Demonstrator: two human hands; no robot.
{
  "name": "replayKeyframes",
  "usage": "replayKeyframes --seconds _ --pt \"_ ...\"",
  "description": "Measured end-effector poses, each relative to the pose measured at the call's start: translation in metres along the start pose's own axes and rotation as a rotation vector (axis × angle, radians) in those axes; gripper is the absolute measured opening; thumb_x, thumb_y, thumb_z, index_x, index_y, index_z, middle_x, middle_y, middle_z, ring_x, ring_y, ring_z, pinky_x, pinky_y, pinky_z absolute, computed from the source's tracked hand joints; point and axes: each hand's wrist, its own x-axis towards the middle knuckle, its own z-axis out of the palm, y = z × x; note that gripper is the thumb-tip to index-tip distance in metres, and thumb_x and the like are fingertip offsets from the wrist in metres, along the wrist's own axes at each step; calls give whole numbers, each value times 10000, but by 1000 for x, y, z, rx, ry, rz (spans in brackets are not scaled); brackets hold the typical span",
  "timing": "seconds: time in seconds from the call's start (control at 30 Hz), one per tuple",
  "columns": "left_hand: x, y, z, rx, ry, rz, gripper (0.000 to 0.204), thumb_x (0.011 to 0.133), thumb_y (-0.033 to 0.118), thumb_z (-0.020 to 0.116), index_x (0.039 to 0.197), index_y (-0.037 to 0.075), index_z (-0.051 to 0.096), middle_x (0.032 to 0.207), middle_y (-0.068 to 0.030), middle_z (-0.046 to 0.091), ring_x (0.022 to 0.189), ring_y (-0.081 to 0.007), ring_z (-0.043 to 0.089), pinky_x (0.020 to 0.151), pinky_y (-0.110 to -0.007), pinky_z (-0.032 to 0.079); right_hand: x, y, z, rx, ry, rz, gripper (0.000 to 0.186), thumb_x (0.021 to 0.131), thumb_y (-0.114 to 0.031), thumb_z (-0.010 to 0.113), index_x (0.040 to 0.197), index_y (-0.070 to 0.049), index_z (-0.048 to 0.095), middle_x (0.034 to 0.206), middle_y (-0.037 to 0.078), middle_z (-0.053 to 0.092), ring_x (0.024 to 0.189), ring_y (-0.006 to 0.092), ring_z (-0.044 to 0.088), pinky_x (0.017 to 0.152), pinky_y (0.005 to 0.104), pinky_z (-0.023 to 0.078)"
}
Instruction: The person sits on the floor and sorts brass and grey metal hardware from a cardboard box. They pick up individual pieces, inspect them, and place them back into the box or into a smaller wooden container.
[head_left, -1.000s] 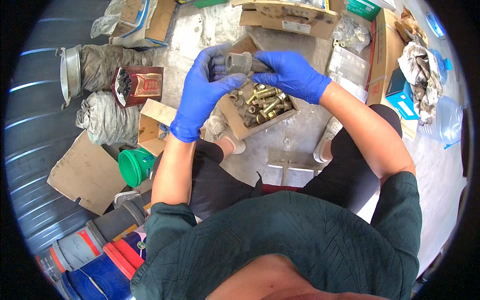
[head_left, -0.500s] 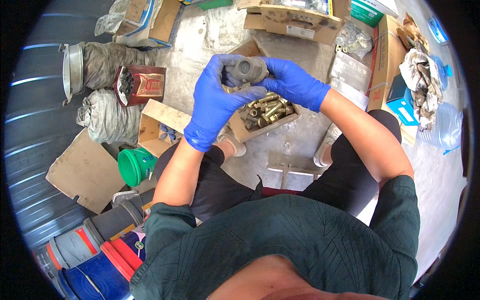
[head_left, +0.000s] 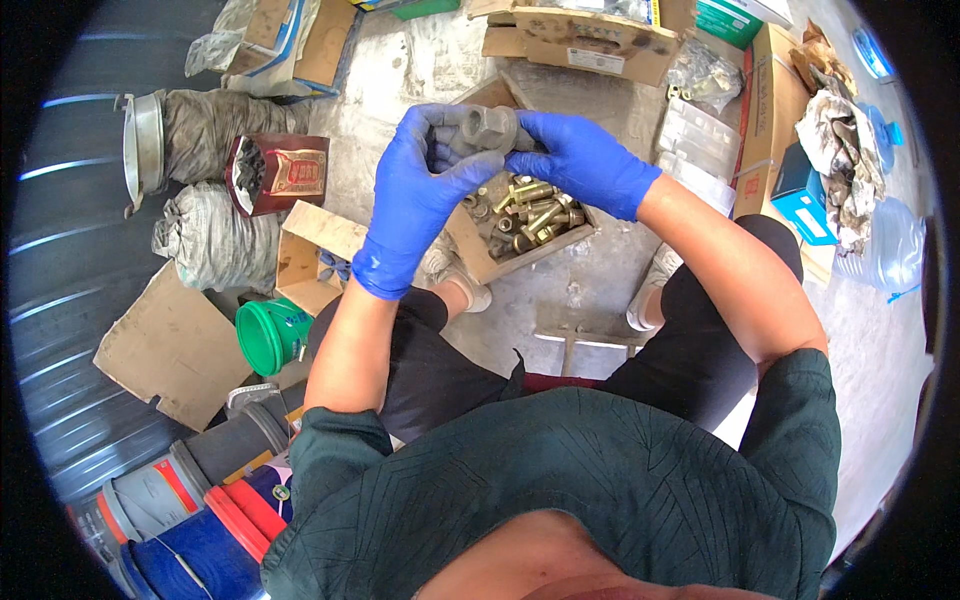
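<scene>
While both blue-gloved hands meet in front of the person, a grey hex-headed piece (head_left: pixel 490 128) sits between them, raised above an open box (head_left: pixel 474 246). It is dull and thick, with flat facets around its end and a round recess in the face turned toward the left. The left hand (head_left: pixel 410 205) curls around it, thumb bent in along the lower side, its glove fingers smudged grey. The right hand (head_left: pixel 590 160) pinches it from the right, though some fingertips are hidden behind it.

The open box holds a loose heap of brass-coloured bolts (head_left: pixel 540 215), with darker, greyish pieces among them toward the left. Left of it, a small cardboard box (head_left: pixel 300 272) contains bluish-grey parts (head_left: pixel 334 265) too small to identify. Farther off, a dark red bag (head_left: pixel 292 172) gapes open on dark bits. A clear plastic case (head_left: pixel 697 140) lies to the right, near a transparent bag (head_left: pixel 706 78) with small metal pieces inside.

Bulging grey sacks (head_left: pixel 222 238) rest by the left wall, above a green bucket (head_left: pixel 262 338) tipped beside a flat cardboard sheet (head_left: pixel 172 345). On the right, a stained cloth (head_left: pixel 842 155) lies against a blue box (head_left: pixel 803 200). The hands and held piece block the view of the open box's upper left part.
</scene>
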Motion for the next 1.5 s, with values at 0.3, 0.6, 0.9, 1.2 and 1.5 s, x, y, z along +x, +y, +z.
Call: replayKeyframes --seconds 0.3,0.6,0.9,1.2,1.5 --pt "13 -2 -8 -151 -125 85 314 922 67 660 1233 23 657 1299 -107 612 1176 -143 587 1027 -276 456 1 6 -14 -357 22 -25 370 900 -282 699 1198 -75 626 993 195 687 926 378 665 792 425 520" --pt "8 4 -9 83 -192 5 369 905 129 720 1239 -1 630 1184 -95 666 1043 -121 627 937 -269 500 1 10 -11 -310 35 -49 372 907 -340 654 1182 -91 625 1007 205 686 945 420 646 821 493 512" --pt "35 -9 -9 43 -37 -246 308 899 168 739 1167 26 682 1005 -55 698 938 -137 670 836 -273 539 9 -5 -16 -369 53 1 411 881 -278 716 1217 -56 632 999 205 692 922 373 676 809 424 525" --pt "41 -8 -8 -107 8 16 341 917 159 714 1206 -9 646 1194 -129 667 1081 -157 640 946 -282 518 21 5 -19 -309 129 50 410 888 -281 716 1216 -51 632 986 203 689 892 347 677 817 400 528" --pt "35 -4 -7 -177 -212 141 584 880 70 694 1423 15 489 1368 -151 577 1239 -209 564 1083 -341 420 16 8 -21 -214 88 -47 360 881 -315 689 1142 -70 653 1017 212 685 961 411 649 846 467 512"
